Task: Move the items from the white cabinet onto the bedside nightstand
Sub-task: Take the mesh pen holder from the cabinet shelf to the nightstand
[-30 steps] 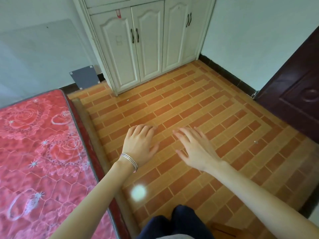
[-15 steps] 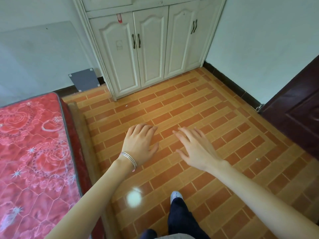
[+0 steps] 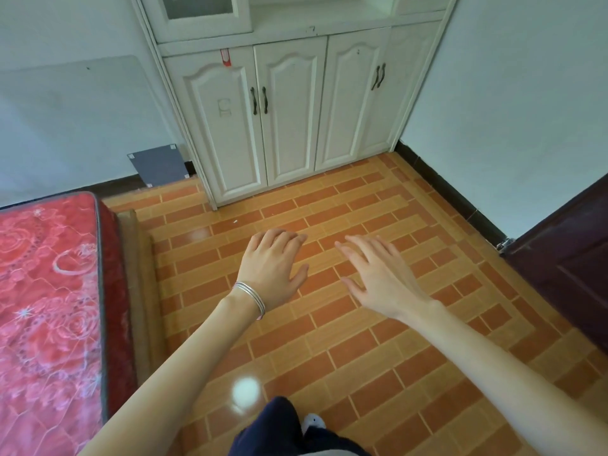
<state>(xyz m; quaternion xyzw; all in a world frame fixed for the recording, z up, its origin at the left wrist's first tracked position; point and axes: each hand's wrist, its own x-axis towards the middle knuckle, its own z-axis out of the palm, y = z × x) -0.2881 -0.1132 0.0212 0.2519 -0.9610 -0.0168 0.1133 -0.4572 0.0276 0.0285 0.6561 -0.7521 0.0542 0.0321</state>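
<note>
The white cabinet point(image 3: 289, 113) stands against the far wall, its lower doors closed, with dark handles in pairs. An open shelf ledge and a glass-fronted upper door show at the top edge. No items from it are visible, and the nightstand is out of view. My left hand point(image 3: 273, 268), with silver bangles at the wrist, is held out over the floor, fingers relaxed and holding nothing. My right hand point(image 3: 378, 274) is beside it, fingers spread and empty. Both hands are well short of the cabinet doors.
A bed with a red floral mattress point(image 3: 46, 307) and wooden frame fills the left side. A grey panel point(image 3: 159, 164) leans on the wall left of the cabinet. A dark wooden door point(image 3: 566, 258) stands at the right. Orange brick-pattern tiles point(image 3: 362, 340) cover the floor.
The view has moved forward and tilted up, so the cabinet is nearer and its upper shelf shows. Both hands keep the same open pose in front of me.
</note>
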